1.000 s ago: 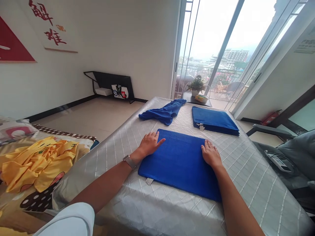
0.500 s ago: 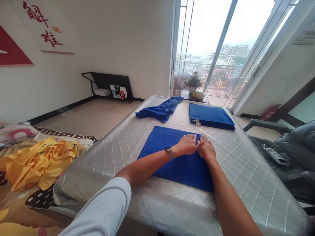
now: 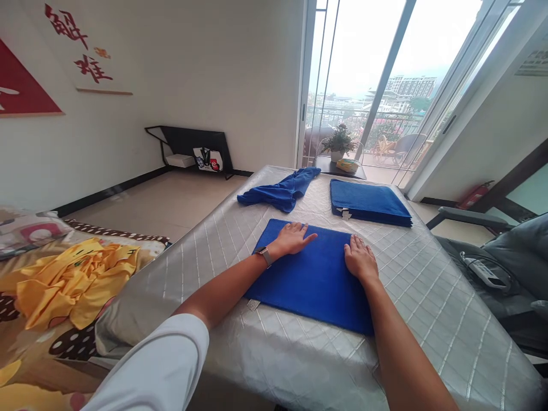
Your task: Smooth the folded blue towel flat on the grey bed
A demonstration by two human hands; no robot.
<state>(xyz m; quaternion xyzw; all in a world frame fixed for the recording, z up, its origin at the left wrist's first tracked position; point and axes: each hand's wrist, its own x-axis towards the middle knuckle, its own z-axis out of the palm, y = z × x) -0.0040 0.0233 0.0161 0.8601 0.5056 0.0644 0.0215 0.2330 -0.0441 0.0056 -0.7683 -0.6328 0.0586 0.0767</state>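
Observation:
A blue towel (image 3: 314, 279) lies flat and folded into a rectangle on the silver quilted table cover (image 3: 428, 308). My left hand (image 3: 292, 238) rests on its upper left part, palm down, with the fingers spread. At the towel's right edge, my right hand (image 3: 361, 258) presses down with its fingers stretched out. A small white tag pokes out from under the towel's front left corner. Beyond it sits a stack of folded blue towels (image 3: 368, 200) with a white label at its corner. A crumpled blue towel (image 3: 280, 191) lies to the far left of that stack.
A yellow cloth (image 3: 81, 274) lies heaped on patterned bedding at the left. A dark armchair (image 3: 514, 251) with a white power strip (image 3: 483, 271) stands at the right. Past the table's far end, a potted plant (image 3: 338, 142) stands before the glass door.
My left hand has slid leftward across the folded towel, away from my right hand, and its thumb is now spread out. My right hand stays at the right edge.

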